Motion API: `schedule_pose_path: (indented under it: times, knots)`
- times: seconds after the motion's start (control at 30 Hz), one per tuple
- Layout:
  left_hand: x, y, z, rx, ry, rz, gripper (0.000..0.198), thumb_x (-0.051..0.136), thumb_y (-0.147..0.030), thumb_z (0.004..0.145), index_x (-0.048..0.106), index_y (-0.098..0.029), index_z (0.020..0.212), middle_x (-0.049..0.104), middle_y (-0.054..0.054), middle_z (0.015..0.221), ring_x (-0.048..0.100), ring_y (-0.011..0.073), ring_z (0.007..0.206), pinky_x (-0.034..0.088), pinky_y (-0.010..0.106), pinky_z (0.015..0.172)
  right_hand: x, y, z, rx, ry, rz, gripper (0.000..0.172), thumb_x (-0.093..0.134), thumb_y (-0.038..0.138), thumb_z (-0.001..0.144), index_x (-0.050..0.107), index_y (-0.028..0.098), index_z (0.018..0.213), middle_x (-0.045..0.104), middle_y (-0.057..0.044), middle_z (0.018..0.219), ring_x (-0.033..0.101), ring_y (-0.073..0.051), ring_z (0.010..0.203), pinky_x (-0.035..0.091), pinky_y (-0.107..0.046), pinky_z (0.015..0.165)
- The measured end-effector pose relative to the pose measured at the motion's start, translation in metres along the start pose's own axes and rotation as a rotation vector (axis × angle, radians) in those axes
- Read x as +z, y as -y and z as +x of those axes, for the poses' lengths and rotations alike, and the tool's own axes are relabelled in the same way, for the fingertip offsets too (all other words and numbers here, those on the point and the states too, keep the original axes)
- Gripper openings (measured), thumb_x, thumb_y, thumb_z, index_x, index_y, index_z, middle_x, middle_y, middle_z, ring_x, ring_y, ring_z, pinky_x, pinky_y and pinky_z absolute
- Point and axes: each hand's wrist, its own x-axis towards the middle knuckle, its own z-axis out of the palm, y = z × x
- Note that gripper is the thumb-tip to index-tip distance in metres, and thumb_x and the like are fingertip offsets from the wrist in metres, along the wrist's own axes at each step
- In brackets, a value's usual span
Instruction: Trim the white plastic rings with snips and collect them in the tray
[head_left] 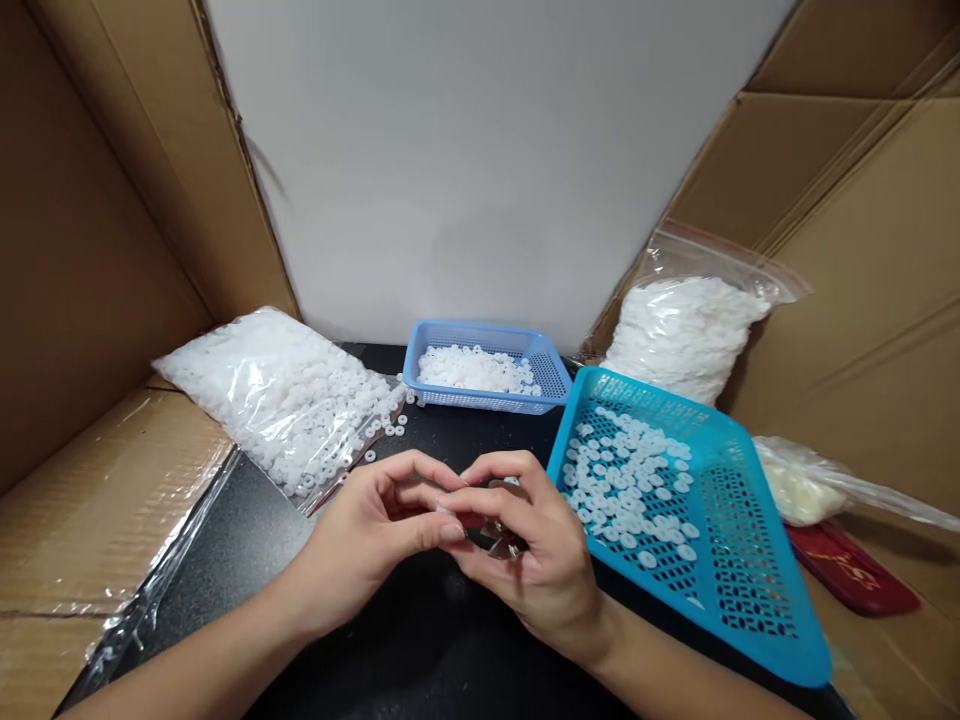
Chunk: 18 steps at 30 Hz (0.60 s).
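My left hand point(375, 520) and my right hand point(536, 550) meet over the black table, fingertips touching. Between the left thumb and fingers a small white piece point(444, 510) shows in part. Curled in my right hand is a small shiny metal object point(504, 540), mostly hidden by the fingers. To the right of the hands, a teal basket point(757, 555) holds many small white rings point(622, 480). Behind them stands a blue basket point(487, 402) with more white rings point(472, 368).
A clear bag of white rings point(277, 390) lies open at the left, several rings spilled by its mouth. At the right are a bag of white material point(682, 330), a smaller bag point(802, 485) and a red item point(855, 570). Cardboard point(112, 180) flanks the black table point(240, 530).
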Motion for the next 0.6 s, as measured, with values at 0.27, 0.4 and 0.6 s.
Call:
schedule_pose_path:
  times: [0.27, 0.4, 0.6]
  knots:
    - [-0.005, -0.008, -0.002, 0.116, 0.091, 0.209, 0.035, 0.069, -0.006, 0.083, 0.078, -0.024, 0.111, 0.078, 0.006, 0.116, 0.07, 0.0251, 0.115, 0.055, 0.036, 0.1, -0.014, 0.001, 0.001, 0.069, -0.082, 0.054, 0.015, 0.082, 0.026, 0.086, 0.076, 0.025, 0.1, 0.061, -0.003, 0.1, 0.053, -0.008, 0.056, 0.045, -0.018, 0.038]
    - [-0.002, 0.002, -0.001, 0.025, 0.084, 0.028, 0.027, 0.072, -0.022, 0.091, 0.074, -0.026, 0.118, 0.081, 0.005, 0.11, 0.072, 0.0226, 0.109, 0.053, 0.033, 0.096, -0.014, 0.001, -0.003, 0.137, -0.062, 0.109, 0.018, 0.083, 0.034, 0.085, 0.079, 0.027, 0.1, 0.06, -0.004, 0.099, 0.053, -0.009, 0.059, 0.047, -0.019, 0.041]
    - [0.008, 0.009, -0.003, -0.055, 0.157, -0.185, 0.036, 0.082, -0.037, 0.085, 0.074, -0.025, 0.119, 0.083, 0.006, 0.094, 0.077, 0.025, 0.097, 0.053, 0.035, 0.092, -0.015, 0.004, -0.004, 0.142, -0.045, 0.177, 0.021, 0.085, 0.033, 0.083, 0.08, 0.03, 0.103, 0.06, -0.004, 0.099, 0.065, -0.016, 0.079, 0.058, -0.022, 0.054]
